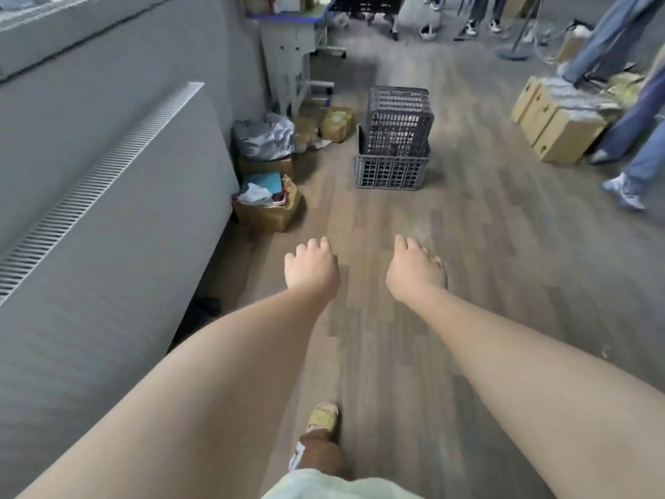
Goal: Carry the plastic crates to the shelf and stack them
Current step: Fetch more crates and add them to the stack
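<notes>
— Two bare forearms reach forward from the bottom edge, and we see only the backs of the hands. What do we make of them?

— Our left hand hangs with fingers loosely curled downward and holds nothing. Our right hand is the same, fingers drooping, nothing in it. Both hover over the grey-brown wood-plank floor, well short of the crates.

— Where are the crates?

— Ahead of us, mid-floor: a grey slatted plastic crate sits tilted inside the mouth of a second grey slatted plastic crate, which stands on the floor. Something dark shows through the slats, but we cannot tell what.

— What is cut off or unclear?

— Much. Several people stand at the top and right, seen only as jeans legs and shoes; one pale blue-white sneaker is clearest. Below us, a yellow slipper and the hem of pale shorts show. Left, a long white ribbed radiator panel runs out of frame. Beside it, open brown cardboard boxes hold blurred papers and a silver-grey crumpled bag. Tan cardboard cartons on the right carry small dark marks.

— Any writing?

— None we can read; everything is too motion-blurred.
</notes>
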